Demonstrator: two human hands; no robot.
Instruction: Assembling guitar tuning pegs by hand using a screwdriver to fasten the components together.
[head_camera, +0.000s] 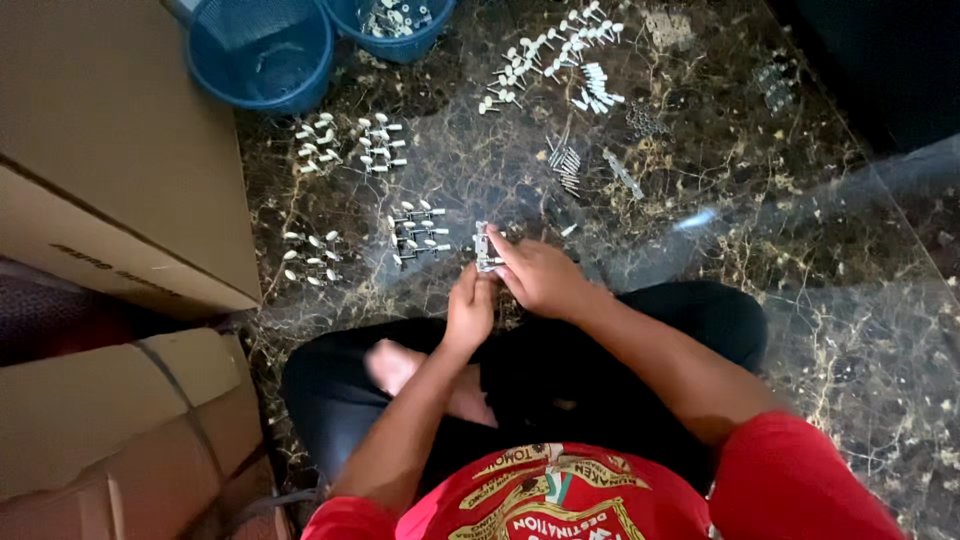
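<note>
Both the left hand (470, 310) and right hand (540, 275) pinch a small metal tuner plate (484, 248); finished tuner sets (418, 232) lie just beside, blue baskets (262, 50) and cardboard boxes (110, 150) farther off

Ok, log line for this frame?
left hand: holds metal strip | right hand: on strip | floor: finished sets, baskets

Red short-sleeved shirt (560, 500) (yellow-and-white printed emblem on chest), black trousers (600, 370), bare forearms, bare foot (395, 365).
</note>
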